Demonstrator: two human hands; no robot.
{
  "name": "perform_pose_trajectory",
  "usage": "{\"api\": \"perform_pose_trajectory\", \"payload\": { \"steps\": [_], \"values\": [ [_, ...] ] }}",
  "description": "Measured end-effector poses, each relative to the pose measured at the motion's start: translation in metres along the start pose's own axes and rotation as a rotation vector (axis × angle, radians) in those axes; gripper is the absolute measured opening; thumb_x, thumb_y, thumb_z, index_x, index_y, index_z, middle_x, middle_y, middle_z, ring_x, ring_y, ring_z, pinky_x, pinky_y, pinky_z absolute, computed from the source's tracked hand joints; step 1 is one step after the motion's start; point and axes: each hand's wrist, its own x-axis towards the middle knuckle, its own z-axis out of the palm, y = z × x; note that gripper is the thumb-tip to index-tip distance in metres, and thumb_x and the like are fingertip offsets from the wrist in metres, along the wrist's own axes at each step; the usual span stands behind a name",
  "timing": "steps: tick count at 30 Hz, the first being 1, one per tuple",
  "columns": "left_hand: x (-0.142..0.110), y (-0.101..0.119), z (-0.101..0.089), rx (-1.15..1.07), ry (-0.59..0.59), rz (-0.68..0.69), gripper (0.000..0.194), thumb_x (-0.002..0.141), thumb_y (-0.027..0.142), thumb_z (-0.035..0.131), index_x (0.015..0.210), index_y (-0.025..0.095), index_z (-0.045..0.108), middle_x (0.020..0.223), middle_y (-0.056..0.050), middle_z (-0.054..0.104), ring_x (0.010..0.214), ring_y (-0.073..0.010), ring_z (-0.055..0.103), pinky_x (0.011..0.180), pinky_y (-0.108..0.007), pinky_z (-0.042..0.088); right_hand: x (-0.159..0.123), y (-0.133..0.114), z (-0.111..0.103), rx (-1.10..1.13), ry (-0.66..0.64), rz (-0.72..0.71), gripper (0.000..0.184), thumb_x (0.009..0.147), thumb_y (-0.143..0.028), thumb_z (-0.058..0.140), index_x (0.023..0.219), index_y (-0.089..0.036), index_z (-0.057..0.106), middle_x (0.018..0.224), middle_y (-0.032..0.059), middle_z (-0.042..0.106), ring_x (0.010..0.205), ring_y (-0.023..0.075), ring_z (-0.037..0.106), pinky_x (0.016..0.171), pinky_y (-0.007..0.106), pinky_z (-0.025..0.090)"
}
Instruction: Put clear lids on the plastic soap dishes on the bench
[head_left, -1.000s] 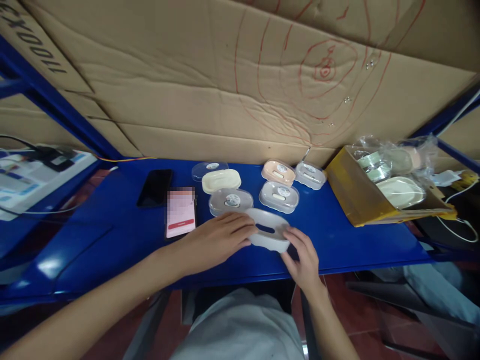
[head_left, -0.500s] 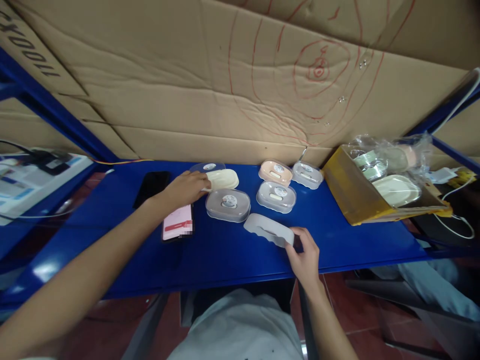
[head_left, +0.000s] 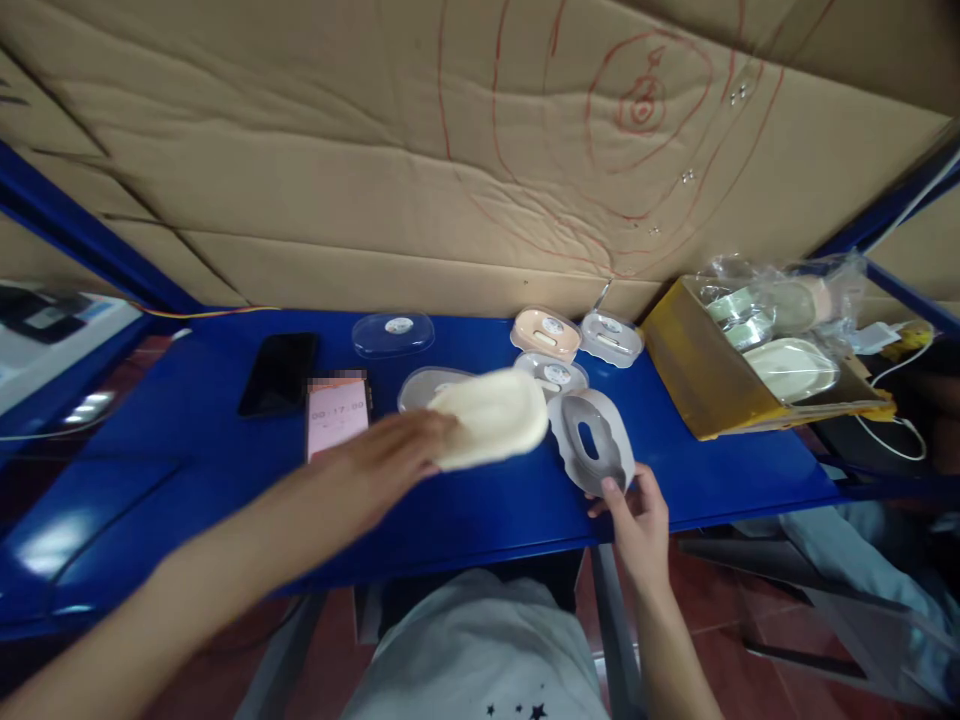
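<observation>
My left hand point(head_left: 405, 445) is closed on the near end of a cream oval soap dish tray point(head_left: 501, 415), which is lifted over the table and slightly blurred. In my right hand point(head_left: 636, 525), thumb and fingers pinch the lower end of a grey wavy-edged soap dish base point(head_left: 576, 455). That base is tilted up, showing its hollow side and an oval hole. The cream tray and the base are close together. Behind the tray, a grey soap dish point(head_left: 420, 385) is partly hidden. A clear lid point(head_left: 375, 338) with a round sticker lies farther back.
Lidded soap dishes stand at the back: a peach one point(head_left: 534, 328), a grey one point(head_left: 616, 345) and another grey one point(head_left: 574, 375). A cardboard box point(head_left: 675, 370) of wrapped parts is at right. Two phones, one black point(head_left: 279, 375) and one lit point(head_left: 339, 408), lie left.
My left hand has lifted the cream tray and carried it right, away from the clear lid. My right hand has raised and turned the grey base so its hollow side shows.
</observation>
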Motion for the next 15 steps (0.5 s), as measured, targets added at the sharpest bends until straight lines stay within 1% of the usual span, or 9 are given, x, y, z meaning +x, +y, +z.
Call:
{"api": "perform_pose_trajectory", "payload": {
  "steps": [1, 3, 5, 7, 9, 10, 12, 13, 15],
  "values": [
    [-0.012, 0.013, 0.014, 0.048, -0.022, 0.062, 0.044, 0.110, 0.012, 0.042, 0.147, 0.027, 0.061, 0.155, -0.004, 0.068, 0.147, -0.0214, 0.062, 0.121, -0.039, 0.054, -0.004, 0.000, -0.007, -0.042, -0.002, -0.041, 0.029, 0.100, -0.050, 0.076, 0.104, -0.023, 0.066, 0.081, 0.0007, 0.073, 0.060, 0.0167, 0.070, 0.055, 0.029, 0.061],
    [-0.033, 0.032, 0.040, 0.139, -0.062, 0.131, 0.056, 0.100, -0.002, 0.041, 0.144, 0.023, 0.064, 0.157, -0.005, 0.067, 0.150, -0.0213, 0.059, 0.122, -0.036, 0.054, -0.012, 0.000, -0.019, -0.176, -0.023, -0.162, 0.023, 0.101, -0.045, 0.075, 0.108, -0.024, 0.070, 0.095, 0.0043, 0.073, 0.073, 0.0193, 0.074, 0.061, 0.031, 0.064],
    [-0.047, 0.042, 0.061, 0.168, -0.083, 0.152, 0.059, 0.093, -0.007, 0.040, 0.139, 0.019, 0.066, 0.154, -0.008, 0.069, 0.148, -0.0224, 0.061, 0.122, -0.036, 0.055, -0.018, -0.001, -0.027, -0.349, -0.074, -0.310, 0.022, 0.100, -0.042, 0.077, 0.114, -0.025, 0.073, 0.111, 0.0084, 0.072, 0.093, 0.0244, 0.076, 0.073, 0.036, 0.067],
    [-0.054, 0.046, 0.074, 0.148, -0.100, 0.132, 0.060, 0.092, -0.009, 0.039, 0.137, 0.019, 0.066, 0.155, -0.008, 0.068, 0.148, -0.0223, 0.061, 0.121, -0.037, 0.056, -0.022, -0.005, -0.029, -0.493, -0.177, -0.427, 0.024, 0.100, -0.038, 0.077, 0.120, -0.026, 0.074, 0.120, 0.0108, 0.070, 0.111, 0.0292, 0.074, 0.087, 0.042, 0.068],
    [-0.058, 0.047, 0.082, 0.083, -0.080, 0.069, 0.056, 0.097, -0.006, 0.040, 0.137, 0.022, 0.066, 0.156, -0.007, 0.067, 0.148, -0.0231, 0.062, 0.118, -0.039, 0.059, -0.025, -0.009, -0.024, -0.577, -0.293, -0.492, 0.025, 0.102, -0.033, 0.072, 0.127, -0.028, 0.072, 0.127, 0.0121, 0.068, 0.120, 0.0309, 0.072, 0.096, 0.046, 0.067],
    [-0.060, 0.047, 0.086, 0.037, -0.055, 0.015, 0.050, 0.101, -0.001, 0.043, 0.138, 0.024, 0.065, 0.156, -0.007, 0.066, 0.146, -0.0241, 0.064, 0.115, -0.040, 0.062, -0.026, -0.011, -0.020, -0.604, -0.345, -0.512, 0.026, 0.104, -0.030, 0.070, 0.130, -0.029, 0.072, 0.130, 0.0124, 0.067, 0.122, 0.0310, 0.072, 0.098, 0.048, 0.067],
    [-0.062, 0.048, 0.092, -0.063, 0.027, -0.108, 0.036, 0.110, 0.014, 0.049, 0.141, 0.026, 0.062, 0.155, -0.009, 0.065, 0.138, -0.0262, 0.070, 0.107, -0.041, 0.067, -0.028, -0.015, -0.011, -0.640, -0.428, -0.533, 0.030, 0.106, -0.029, 0.066, 0.136, -0.031, 0.070, 0.136, 0.0132, 0.065, 0.124, 0.0315, 0.072, 0.100, 0.049, 0.067],
    [-0.063, 0.049, 0.095, -0.107, 0.072, -0.163, 0.033, 0.112, 0.021, 0.053, 0.143, 0.026, 0.061, 0.155, -0.011, 0.064, 0.136, -0.0272, 0.072, 0.104, -0.042, 0.068, -0.028, -0.016, -0.008, -0.649, -0.458, -0.534, 0.032, 0.107, -0.029, 0.066, 0.138, -0.031, 0.068, 0.140, 0.0135, 0.064, 0.125, 0.0318, 0.071, 0.101, 0.050, 0.067],
    [-0.065, 0.051, 0.100, -0.177, 0.152, -0.225, 0.033, 0.112, 0.029, 0.057, 0.145, 0.025, 0.057, 0.156, -0.014, 0.061, 0.136, -0.0285, 0.071, 0.104, -0.044, 0.068, -0.029, -0.019, -0.004, -0.651, -0.504, -0.530, 0.034, 0.107, -0.029, 0.065, 0.141, -0.031, 0.067, 0.147, 0.0141, 0.062, 0.132, 0.0327, 0.069, 0.105, 0.050, 0.067]
  ]
}}
